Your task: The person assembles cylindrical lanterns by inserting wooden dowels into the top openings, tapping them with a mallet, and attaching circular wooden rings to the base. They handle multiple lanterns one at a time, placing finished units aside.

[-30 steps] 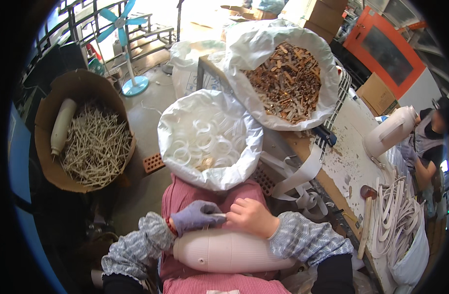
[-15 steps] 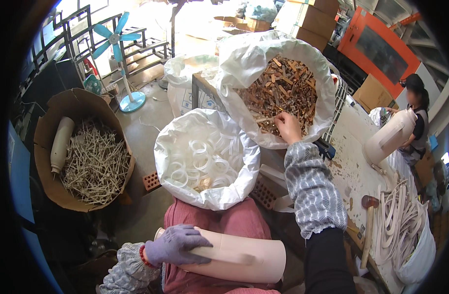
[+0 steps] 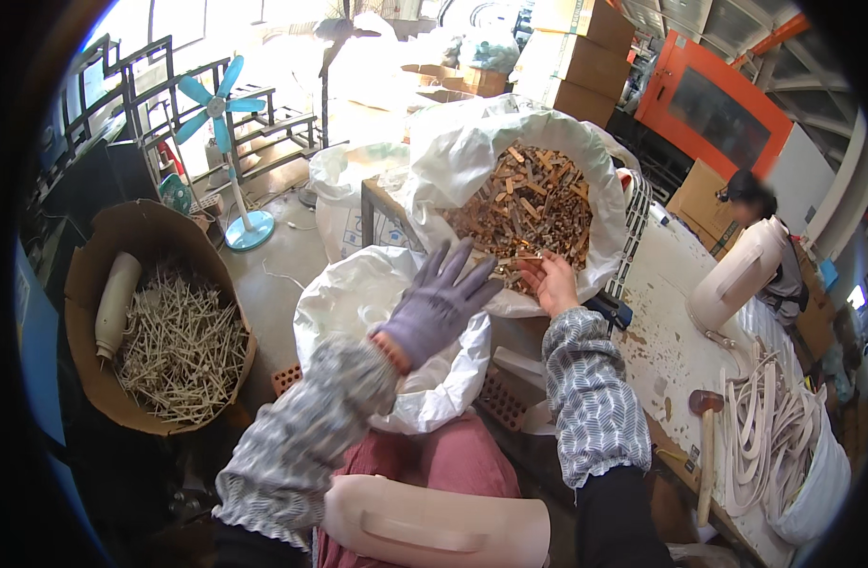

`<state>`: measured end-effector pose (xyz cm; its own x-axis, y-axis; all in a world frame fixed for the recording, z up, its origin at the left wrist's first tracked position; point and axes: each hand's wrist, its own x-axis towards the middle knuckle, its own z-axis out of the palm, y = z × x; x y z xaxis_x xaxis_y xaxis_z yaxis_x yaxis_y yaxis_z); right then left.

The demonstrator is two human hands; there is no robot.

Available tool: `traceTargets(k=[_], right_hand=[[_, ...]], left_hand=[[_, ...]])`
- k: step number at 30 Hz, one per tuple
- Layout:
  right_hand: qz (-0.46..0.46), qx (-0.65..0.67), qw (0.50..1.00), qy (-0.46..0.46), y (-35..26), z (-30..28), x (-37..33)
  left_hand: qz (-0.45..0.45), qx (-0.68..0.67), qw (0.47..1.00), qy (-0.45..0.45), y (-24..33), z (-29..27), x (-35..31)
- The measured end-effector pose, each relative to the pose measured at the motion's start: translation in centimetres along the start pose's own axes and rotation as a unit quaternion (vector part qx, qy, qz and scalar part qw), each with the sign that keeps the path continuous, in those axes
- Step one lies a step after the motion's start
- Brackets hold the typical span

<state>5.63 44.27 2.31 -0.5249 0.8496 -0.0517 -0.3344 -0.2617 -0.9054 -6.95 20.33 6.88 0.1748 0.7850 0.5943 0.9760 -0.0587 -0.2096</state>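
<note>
My left hand (image 3: 441,305), in a purple glove, is raised above the white sack of translucent plastic rings (image 3: 358,303), its fingers spread and holding nothing. At the near edge of a larger white sack (image 3: 443,180), my bare right hand (image 3: 555,286) has thumb and fingertips together on a thin brown strip (image 3: 527,257). Many small brown strips and bits (image 3: 538,204) fill that sack; whether they are metal or wood I cannot tell. Across my lap lies a pale pink plastic jug body (image 3: 500,525) with a handle along its side, touched by neither hand.
A cardboard box (image 3: 84,312) of thin beige sprues stands left, near a blue fan (image 3: 249,230). On the worktable (image 3: 666,284) at right are another jug body (image 3: 737,275), a mallet (image 3: 707,402) and beige strips (image 3: 761,435). A co-worker (image 3: 751,199) is beyond.
My left hand has left the jug body and moved up and forward toward the brown pieces. My right hand has drawn back slightly and turned, with a strip at its fingertips.
</note>
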Motion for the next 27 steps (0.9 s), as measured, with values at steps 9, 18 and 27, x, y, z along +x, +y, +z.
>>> traceTargets(k=[9, 18, 27], right_hand=[[-0.234, -0.504, 0.824, 0.114, -3.1, -3.5, 5.3], [-0.367, -0.482, 0.796, -0.016, 0.5, 4.5, 1.6], [-0.291, -0.480, 0.827, -0.036, -1.6, 1.1, 2.9]], left_hand=[[-0.047, -0.025, 0.996, -0.073, -2.8, 1.7, -2.0], [-0.027, -0.139, 0.989, -0.049, 1.1, -1.4, -6.0], [-0.191, -0.614, 0.694, -0.324, 7.1, -10.9, -14.1]])
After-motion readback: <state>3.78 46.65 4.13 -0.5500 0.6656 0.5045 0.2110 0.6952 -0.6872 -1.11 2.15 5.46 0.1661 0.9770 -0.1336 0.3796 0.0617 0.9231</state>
